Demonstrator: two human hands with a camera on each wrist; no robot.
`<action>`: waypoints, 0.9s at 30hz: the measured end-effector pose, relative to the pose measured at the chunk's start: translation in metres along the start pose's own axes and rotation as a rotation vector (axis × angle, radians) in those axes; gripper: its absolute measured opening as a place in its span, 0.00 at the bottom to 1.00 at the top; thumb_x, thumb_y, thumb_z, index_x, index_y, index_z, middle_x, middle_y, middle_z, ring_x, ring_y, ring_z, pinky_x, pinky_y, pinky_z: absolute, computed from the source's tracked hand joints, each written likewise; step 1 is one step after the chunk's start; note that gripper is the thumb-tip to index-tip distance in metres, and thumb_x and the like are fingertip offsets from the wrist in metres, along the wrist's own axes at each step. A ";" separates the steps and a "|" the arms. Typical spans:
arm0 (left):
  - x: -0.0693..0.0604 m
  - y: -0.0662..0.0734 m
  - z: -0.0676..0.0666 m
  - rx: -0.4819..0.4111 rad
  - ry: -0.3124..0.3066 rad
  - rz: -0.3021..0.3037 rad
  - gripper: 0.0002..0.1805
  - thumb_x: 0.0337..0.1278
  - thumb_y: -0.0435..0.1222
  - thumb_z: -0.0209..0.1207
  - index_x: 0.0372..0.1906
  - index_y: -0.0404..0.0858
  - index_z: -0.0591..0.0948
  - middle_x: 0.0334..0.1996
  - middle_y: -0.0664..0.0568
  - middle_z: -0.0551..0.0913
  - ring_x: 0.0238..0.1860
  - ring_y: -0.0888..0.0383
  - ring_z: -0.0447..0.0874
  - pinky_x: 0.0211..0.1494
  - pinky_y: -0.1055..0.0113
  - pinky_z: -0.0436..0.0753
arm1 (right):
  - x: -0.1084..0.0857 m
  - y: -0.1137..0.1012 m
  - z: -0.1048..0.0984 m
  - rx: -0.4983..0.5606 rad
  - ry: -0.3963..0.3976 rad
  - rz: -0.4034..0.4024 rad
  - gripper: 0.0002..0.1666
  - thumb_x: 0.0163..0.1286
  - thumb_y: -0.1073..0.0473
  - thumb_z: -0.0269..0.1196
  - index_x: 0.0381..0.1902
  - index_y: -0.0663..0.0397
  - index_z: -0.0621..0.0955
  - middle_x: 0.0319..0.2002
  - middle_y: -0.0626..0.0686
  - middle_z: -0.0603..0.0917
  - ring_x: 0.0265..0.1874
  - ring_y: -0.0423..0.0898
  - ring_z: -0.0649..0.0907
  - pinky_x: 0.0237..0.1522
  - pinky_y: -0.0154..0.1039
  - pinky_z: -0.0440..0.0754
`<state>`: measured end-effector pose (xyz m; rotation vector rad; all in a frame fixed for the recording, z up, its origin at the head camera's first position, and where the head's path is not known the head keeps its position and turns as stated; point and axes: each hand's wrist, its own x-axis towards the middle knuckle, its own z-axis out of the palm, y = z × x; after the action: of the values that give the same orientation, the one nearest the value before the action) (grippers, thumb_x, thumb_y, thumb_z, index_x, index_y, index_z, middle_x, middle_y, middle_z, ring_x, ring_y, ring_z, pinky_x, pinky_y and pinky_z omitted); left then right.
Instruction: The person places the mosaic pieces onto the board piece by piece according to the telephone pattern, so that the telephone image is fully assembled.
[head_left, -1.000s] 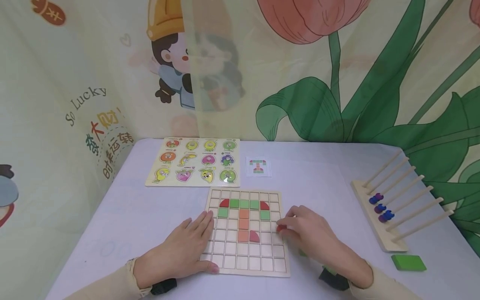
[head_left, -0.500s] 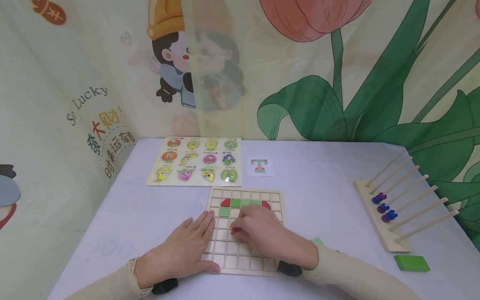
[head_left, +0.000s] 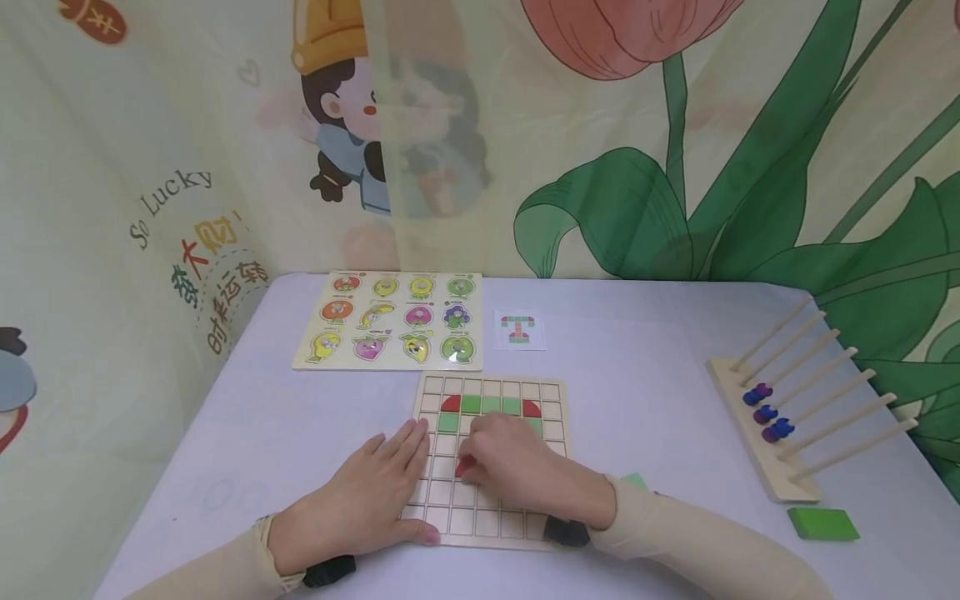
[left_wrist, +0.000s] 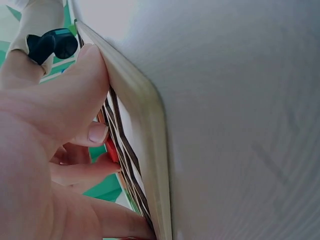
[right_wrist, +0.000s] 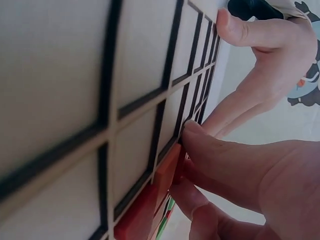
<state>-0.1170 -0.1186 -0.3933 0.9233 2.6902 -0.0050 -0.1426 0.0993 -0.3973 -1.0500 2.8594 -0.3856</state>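
A wooden grid board (head_left: 495, 527) lies on the table. Green squares (head_left: 471, 405) line its upper part, with a red quarter-round block (head_left: 451, 404) at each end of the row. My left hand (head_left: 360, 504) rests along the board's left edge, fingers straight, thumb on the near corner. Over the middle cells my right hand (head_left: 517, 467) pinches another red quarter-round block (head_left: 462, 467) between thumb and fingers. In the right wrist view that block touches or nearly touches an orange square (right_wrist: 167, 167), beyond a placed red block (right_wrist: 137, 215). The head view hides these cells behind the hand.
Behind the board lie a fruit puzzle board (head_left: 303, 360) and a small pattern card (head_left: 519, 331). A wooden peg rack (head_left: 767, 460) with blue and purple beads (head_left: 765, 414) stands at the right. Near it lies a green block (head_left: 823, 524). A green piece (head_left: 634, 481) shows beside the right sleeve.
My right hand has carried the red quarter-round block from beyond the board's right edge leftward to its middle cells, then shifted slightly further left. The left hand stays in place.
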 end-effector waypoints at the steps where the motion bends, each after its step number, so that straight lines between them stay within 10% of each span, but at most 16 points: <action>1: 0.000 0.000 0.000 0.000 -0.002 -0.003 0.63 0.51 0.75 0.57 0.78 0.30 0.62 0.81 0.40 0.58 0.82 0.45 0.55 0.76 0.41 0.67 | 0.000 0.001 0.000 0.010 -0.004 0.005 0.03 0.61 0.55 0.77 0.32 0.44 0.91 0.21 0.38 0.77 0.25 0.36 0.71 0.30 0.28 0.69; 27: 0.000 0.000 0.000 -0.009 -0.010 -0.011 0.63 0.50 0.75 0.58 0.78 0.31 0.62 0.81 0.40 0.58 0.82 0.45 0.55 0.76 0.40 0.66 | -0.003 0.009 -0.002 0.112 -0.024 -0.018 0.12 0.59 0.54 0.78 0.42 0.42 0.93 0.28 0.37 0.83 0.28 0.31 0.75 0.33 0.26 0.72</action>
<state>-0.1170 -0.1181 -0.3937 0.9033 2.6833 0.0005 -0.1459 0.1082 -0.3981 -1.0531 2.7729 -0.5230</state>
